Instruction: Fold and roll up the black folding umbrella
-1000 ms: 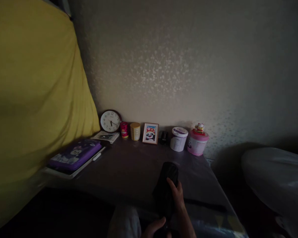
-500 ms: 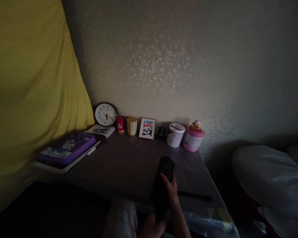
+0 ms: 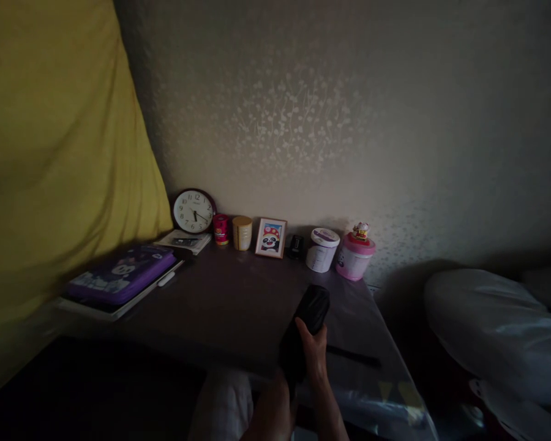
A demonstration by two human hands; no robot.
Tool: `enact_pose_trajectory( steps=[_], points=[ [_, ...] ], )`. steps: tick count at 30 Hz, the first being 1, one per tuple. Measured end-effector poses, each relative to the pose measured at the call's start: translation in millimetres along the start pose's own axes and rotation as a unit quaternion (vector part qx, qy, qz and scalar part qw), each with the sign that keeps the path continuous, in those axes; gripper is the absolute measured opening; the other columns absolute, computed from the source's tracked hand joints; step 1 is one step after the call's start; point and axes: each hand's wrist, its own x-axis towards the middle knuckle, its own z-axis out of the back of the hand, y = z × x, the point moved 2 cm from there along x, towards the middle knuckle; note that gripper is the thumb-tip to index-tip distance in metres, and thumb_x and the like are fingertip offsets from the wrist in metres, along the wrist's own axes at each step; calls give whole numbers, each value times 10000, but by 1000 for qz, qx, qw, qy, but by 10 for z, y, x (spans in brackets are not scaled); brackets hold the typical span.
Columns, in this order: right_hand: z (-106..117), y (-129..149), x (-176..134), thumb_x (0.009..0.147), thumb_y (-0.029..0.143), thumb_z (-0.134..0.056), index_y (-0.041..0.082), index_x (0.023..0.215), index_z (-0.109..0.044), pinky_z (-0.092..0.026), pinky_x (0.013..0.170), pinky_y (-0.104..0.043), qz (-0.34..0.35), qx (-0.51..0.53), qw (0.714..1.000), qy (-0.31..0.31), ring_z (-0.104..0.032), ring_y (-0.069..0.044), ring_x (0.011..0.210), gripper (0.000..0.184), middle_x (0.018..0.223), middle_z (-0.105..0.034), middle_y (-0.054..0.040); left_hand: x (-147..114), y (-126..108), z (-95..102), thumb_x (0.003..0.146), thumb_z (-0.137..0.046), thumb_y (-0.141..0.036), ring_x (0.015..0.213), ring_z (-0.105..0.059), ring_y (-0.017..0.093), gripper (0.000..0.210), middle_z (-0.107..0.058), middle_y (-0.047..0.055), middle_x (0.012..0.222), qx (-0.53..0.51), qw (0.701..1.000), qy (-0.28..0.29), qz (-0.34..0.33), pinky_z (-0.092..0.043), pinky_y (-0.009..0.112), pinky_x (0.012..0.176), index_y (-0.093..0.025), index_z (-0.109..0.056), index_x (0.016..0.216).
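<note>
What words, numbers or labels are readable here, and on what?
"1", "2", "5" to "12": numerals on the clock; 3 and 4 unclear.
Too small or blurred: the clock's small print, and labels on the red can and white tub.
None visible: the long black object in the right hand.

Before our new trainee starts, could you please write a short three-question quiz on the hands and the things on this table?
1. What stands in the row directly between the red canister and the framed panda picture?
2. True or false: the small figurine sits on top of the white-and-purple tub.
3. What is the right hand gripping?
A) the wall clock
B) a long black object
C) the purple case

Key:
1. The yellow-lidded container.
2. False; it sits on the pink tub.
3. B
</note>
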Motion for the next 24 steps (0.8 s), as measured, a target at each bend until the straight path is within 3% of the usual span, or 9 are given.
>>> enact_pose_trajectory(
  steps=[4,8,10,12,14,16,24],
  points=[
    [26,1,-17,537,502,-701,99,1081,-515,-507,644,-314,-25,31,999,-15,-618,-272,837,703,881,-665,-90,-10,-62,81,724,-534,-189,1109,-519,234,606,-574,153,1164,-15,1000,5,-17,-355,268,913,-111,-359,1299],
    [84,65,-57,554,493,-696,101,1086,-522,-514,636,-308,-60,110,992,23,-631,-264,808,684,872,-670,-80,-92,-128,191,707,-553,-258,1005,-565,225,511,-612,124,1047,-62,997,33,-34,-388,272,862,-123,-455,1190],
    [127,116,-81,568,493,-687,111,1105,-524,-517,636,-308,-77,140,986,42,-637,-261,799,679,870,-673,-72,-164,-166,236,743,-490,-352,743,-612,183,368,-631,47,779,-104,991,80,-38,-445,271,720,-163,-527,1057],
    [169,176,-108,590,501,-668,124,1125,-527,-519,635,-304,-88,160,982,49,-639,-257,807,669,896,-673,-69,-245,-198,253,779,-377,-453,508,-530,128,335,-523,-25,556,-182,971,155,-24,-439,247,569,-195,-549,904],
    [196,238,-138,600,506,-657,133,1135,-536,-518,639,-299,-93,170,979,61,-638,-254,818,663,916,-674,-67,-316,-213,235,768,-344,-521,413,-416,80,366,-418,-60,488,-277,934,227,9,-382,203,476,-202,-526,770],
    [204,284,-167,595,501,-668,142,1140,-545,-514,652,-295,-91,170,978,80,-637,-250,824,664,910,-678,-59,-348,-200,188,728,-421,-535,396,-365,54,348,-394,-70,492,-332,908,252,36,-321,174,433,-197,-495,692],
    [151,195,-187,562,482,-722,122,1093,-555,-509,644,-300,-89,161,979,91,-634,-247,786,663,842,-679,-52,-165,-36,-100,714,-499,-349,336,-362,68,242,-427,-85,425,-273,953,117,53,-264,176,363,-181,-506,888]
  ],
)
